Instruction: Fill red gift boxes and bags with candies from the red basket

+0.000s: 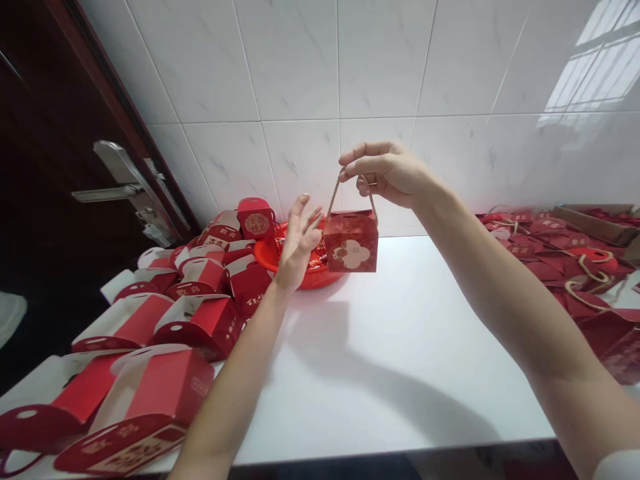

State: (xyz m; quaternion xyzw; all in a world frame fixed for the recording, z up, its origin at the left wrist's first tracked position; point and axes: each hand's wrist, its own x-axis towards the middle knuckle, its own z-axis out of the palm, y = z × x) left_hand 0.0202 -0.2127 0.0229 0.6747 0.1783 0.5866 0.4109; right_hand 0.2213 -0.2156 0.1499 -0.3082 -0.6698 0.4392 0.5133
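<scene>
A small red gift box with a pale flower-shaped patch hangs upright above the white table. My right hand grips its twisted rope handle from above, fingers closed on the cord. Just left of the box, my left hand is raised with its fingers apart and holds nothing; whether a fingertip touches the box I cannot tell. Behind that hand sits a red plastic basket with small red wrapped pieces in it, partly hidden by the hand and box.
Several open red boxes crowd the table's left side, one closed box near the wall. On the right lie flat red boxes, rope cords and a cardboard tray. A tiled wall backs the table; a dark door stands left.
</scene>
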